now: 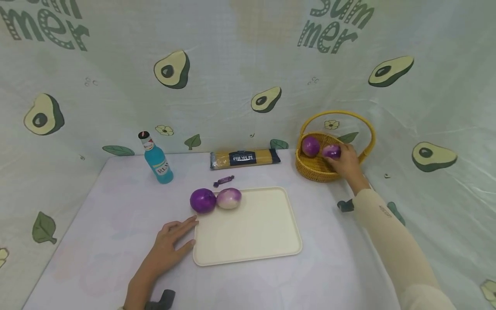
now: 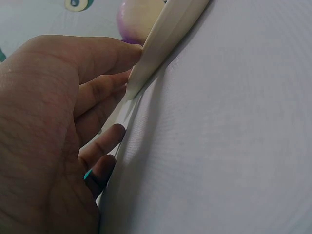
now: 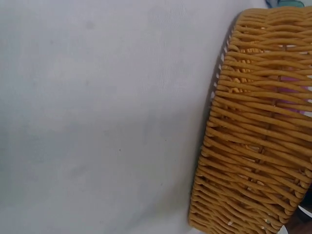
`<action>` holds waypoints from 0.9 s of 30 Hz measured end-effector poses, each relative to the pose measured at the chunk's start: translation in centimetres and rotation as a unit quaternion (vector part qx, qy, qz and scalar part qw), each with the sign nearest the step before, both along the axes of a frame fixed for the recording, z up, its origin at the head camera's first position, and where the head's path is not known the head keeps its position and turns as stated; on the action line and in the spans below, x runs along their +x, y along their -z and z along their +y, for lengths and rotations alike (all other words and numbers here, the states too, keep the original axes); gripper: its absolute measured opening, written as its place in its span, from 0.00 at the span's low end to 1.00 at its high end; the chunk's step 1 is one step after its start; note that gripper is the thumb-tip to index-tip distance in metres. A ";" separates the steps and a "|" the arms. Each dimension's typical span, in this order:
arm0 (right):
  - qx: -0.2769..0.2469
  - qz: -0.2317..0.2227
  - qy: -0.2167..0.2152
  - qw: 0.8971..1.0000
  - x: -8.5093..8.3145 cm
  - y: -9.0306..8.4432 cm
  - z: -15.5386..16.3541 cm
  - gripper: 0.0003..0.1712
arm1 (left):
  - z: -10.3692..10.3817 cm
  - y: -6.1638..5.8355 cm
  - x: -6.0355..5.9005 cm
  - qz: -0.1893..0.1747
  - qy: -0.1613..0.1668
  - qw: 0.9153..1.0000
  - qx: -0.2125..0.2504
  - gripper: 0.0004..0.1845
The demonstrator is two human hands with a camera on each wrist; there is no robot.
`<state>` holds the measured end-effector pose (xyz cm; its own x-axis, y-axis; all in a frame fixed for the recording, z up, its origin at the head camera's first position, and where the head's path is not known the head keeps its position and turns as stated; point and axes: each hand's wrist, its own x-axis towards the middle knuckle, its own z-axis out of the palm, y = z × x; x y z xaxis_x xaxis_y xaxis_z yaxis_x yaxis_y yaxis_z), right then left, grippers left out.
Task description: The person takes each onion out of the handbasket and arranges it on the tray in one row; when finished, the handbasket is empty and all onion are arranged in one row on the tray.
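Left hand (image 1: 170, 245) flat against tray (image 1: 248, 241), long axis sideways.

The tray (image 1: 252, 232) lies mid-bench (image 1: 97, 224). Two onions (image 1: 203, 200) sit at its far left corner, one on it (image 1: 229, 198), one just off its edge. Behind the tray lies a candy (image 1: 223, 181), further behind a pasta packet (image 1: 245, 159). A bottle (image 1: 156, 159) stands behind-left of the tray. The basket (image 1: 315, 168) stands behind-right, two onions (image 1: 311, 146) in it.
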<state>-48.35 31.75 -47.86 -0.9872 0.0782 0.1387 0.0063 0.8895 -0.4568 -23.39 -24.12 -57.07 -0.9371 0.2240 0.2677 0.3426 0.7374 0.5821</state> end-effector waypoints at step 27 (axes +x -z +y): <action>-0.005 0.057 -0.033 0.998 2.3 -0.8 -1.4 0.43 | 0.2 -0.3 0.4 0.001 0.001 1.000 -0.003 0.28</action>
<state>-46.05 30.39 -47.08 -0.9681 0.0165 0.2499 -0.1038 0.8817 -0.4602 -23.01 -23.94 -56.77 -0.9364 0.2264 0.2680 0.3443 0.7401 0.5777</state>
